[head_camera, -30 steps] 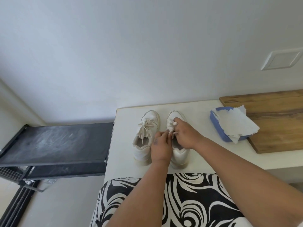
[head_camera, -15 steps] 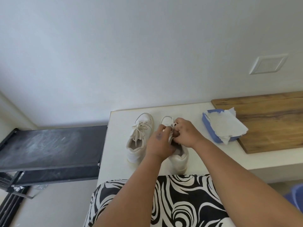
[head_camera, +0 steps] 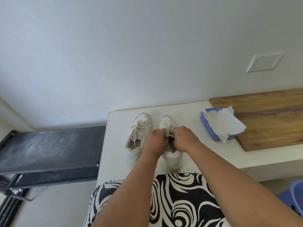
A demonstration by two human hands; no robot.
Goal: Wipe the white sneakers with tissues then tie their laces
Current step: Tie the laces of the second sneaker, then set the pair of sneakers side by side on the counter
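Two white sneakers stand side by side on the white table (head_camera: 205, 154), toes toward the wall. The left sneaker (head_camera: 137, 138) has its laces in a bow. Over the right sneaker (head_camera: 172, 157) both hands meet at the tongue. My left hand (head_camera: 155, 142) and my right hand (head_camera: 184, 139) each pinch the right sneaker's laces (head_camera: 168, 130), which bunch between the fingers. The knot itself is hidden by my fingers. A blue tissue pack (head_camera: 218, 126) with white tissues on top lies to the right.
A wooden board (head_camera: 270, 117) lies on the table at the right, under the pack's far side. A black shelf (head_camera: 49, 148) stands lower at the left. A white wall plate (head_camera: 264, 62) sits on the wall. My patterned lap (head_camera: 172, 202) meets the table's front edge.
Both hands stay at the right sneaker's laces; the left hand has drawn back toward me a little and more of the toe shows. The view shifted slightly.
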